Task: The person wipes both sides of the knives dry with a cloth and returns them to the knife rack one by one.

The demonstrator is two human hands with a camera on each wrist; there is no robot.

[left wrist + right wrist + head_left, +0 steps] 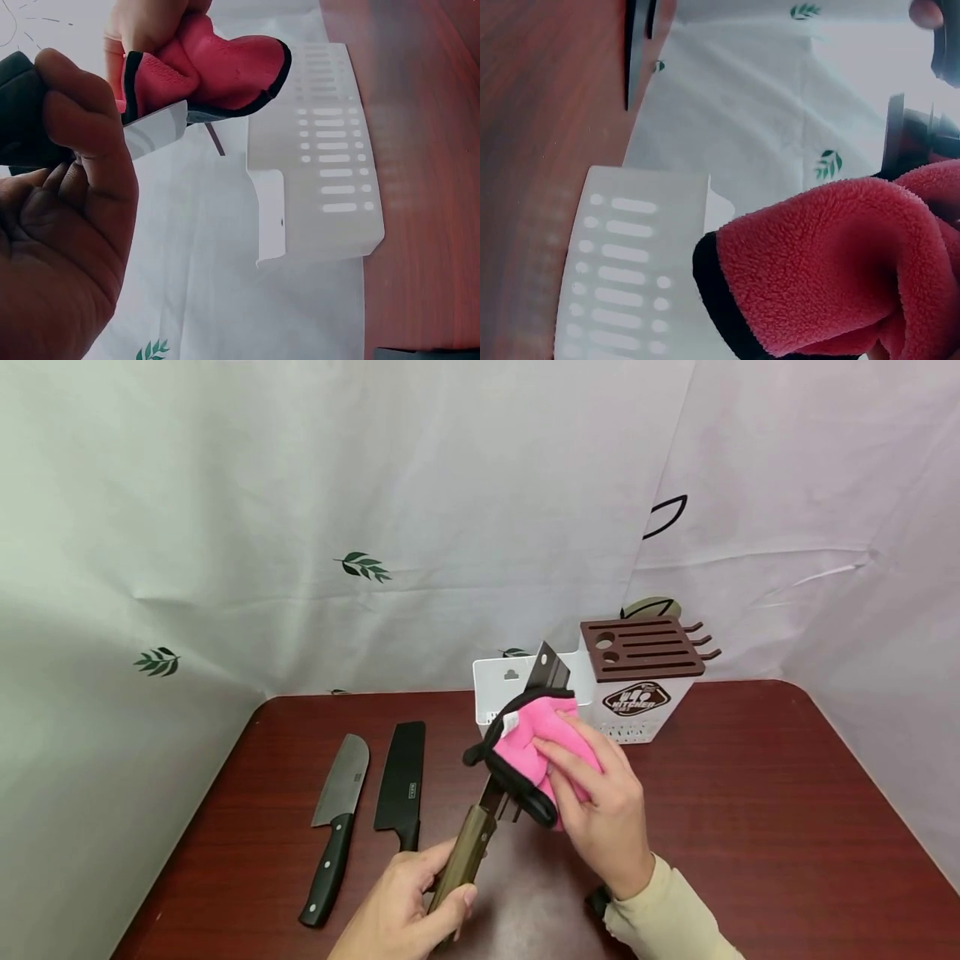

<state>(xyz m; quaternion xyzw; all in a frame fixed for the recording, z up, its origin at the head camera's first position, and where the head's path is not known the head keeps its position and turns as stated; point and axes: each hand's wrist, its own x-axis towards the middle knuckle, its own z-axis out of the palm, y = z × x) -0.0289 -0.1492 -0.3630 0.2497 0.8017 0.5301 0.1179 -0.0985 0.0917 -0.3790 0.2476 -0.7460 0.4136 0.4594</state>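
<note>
My left hand (405, 902) grips a cleaver by its brown handle (465, 850), with the blade (549, 667) slanting up and away to the right. A hole shows near the blade's far end. My right hand (611, 806) holds a pink fleecy cloth (536, 735) with black edging, its fingers pressing the cloth against the blade. Much of the blade's middle is hidden under the cloth. In the left wrist view, a strip of bare blade (157, 132) shows between the left hand and the cloth. The right wrist view is largely filled by the folded cloth (817, 270).
Left on the dark red table (750, 793) lie a silver-bladed knife with a black handle (341, 785) and an all-black knife (401, 777). A white kitchen rack (648, 722) with a brown slotted top (641, 647) and side hooks stands at the back, before a pale curtain (450, 510).
</note>
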